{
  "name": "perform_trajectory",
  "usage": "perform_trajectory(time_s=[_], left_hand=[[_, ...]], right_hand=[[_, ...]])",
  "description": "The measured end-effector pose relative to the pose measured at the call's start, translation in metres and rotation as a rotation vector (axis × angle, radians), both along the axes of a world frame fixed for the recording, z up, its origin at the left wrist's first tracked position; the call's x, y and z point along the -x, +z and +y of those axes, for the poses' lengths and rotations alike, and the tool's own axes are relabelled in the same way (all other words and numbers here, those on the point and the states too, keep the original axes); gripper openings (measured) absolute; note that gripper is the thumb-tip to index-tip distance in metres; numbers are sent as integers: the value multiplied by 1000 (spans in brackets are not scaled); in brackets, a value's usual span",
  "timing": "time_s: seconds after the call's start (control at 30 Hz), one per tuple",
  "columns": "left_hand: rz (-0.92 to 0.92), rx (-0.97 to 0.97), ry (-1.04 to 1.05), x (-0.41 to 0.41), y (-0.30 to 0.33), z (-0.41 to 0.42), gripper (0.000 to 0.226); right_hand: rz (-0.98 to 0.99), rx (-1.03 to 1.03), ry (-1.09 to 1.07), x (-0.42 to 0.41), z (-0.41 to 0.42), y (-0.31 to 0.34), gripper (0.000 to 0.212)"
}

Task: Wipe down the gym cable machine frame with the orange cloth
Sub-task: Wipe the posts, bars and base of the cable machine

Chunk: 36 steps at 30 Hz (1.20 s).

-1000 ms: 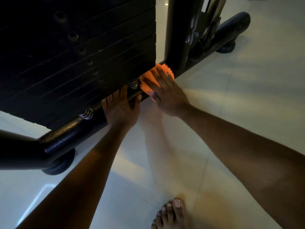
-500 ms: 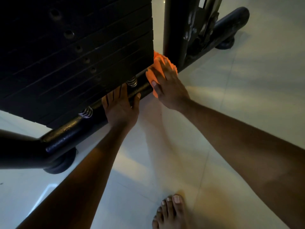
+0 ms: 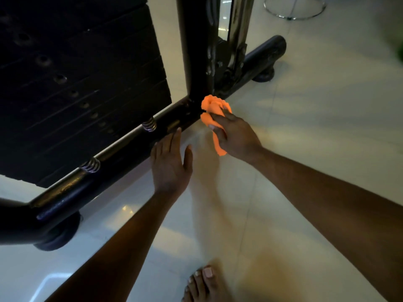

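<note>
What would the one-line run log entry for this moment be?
right hand: grips orange cloth at upright-base bar joint | left hand: open, flat by base bar | weight stack: untouched

Soft, crumpled orange cloth (image 3: pixel 214 118) against the glossy black-painted metal frame (image 3: pixel 122 158); steel springs (image 3: pixel 149 124) glint, floor tiles (image 3: pixel 305 118) shine smooth.

Pale glossy tile floor (image 3: pixel 316 131), grout lines faint, light glare at lower left of frame. Black base tube of the cable machine frame (image 3: pixel 122 158) runs diagonally from lower left to upper right, standing on dark rubber feet (image 3: pixel 58 234). Chrome ring base (image 3: pixel 294 9) at top right. Bare foot (image 3: pixel 202 284) at bottom centre.
</note>
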<state>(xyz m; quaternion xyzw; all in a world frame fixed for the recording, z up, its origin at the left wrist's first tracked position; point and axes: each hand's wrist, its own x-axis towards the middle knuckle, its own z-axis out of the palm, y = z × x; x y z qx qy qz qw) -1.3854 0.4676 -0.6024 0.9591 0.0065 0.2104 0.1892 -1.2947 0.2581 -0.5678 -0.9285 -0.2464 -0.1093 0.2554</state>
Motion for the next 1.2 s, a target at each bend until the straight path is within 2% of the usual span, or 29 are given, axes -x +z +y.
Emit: perform_trajectory(time_s=[0.13, 0.33, 0.5, 0.67, 0.8, 0.9, 0.97, 1.1, 1.13, 1.2], left_hand=[[2, 104, -66, -31, 13, -29, 58], [-48, 109, -45, -85, 19, -50, 62], [-7, -38, 100, -133, 2, -45, 68], [-23, -167, 206, -148, -14, -46, 63], [-37, -175, 209, -147, -13, -45, 64], [-15, -201, 211, -148, -13, -46, 64], [-12, -213, 219, -148, -11, -50, 64], [-23, -219, 224, -151, -7, -54, 63], [-27, -227, 223, -151, -7, -54, 63], [-34, -236, 217, -151, -7, -53, 64]], right_hand=[[-1, 13, -43, -3, -36, 16, 43], [-2, 31, -96, -33, -53, 13, 48], [-28, 86, -86, -85, -36, -7, 48], [-91, 159, -46, -116, -18, -35, 56], [-116, 334, 22, -147, -41, -41, 57], [1, 150, -126, -132, -9, -37, 59], [45, 109, -131, -123, -1, -40, 58], [-207, 325, 131, -167, -55, -41, 59], [-215, 337, 120, -174, -62, -39, 61], [-172, 237, 46, -166, -48, -41, 60]])
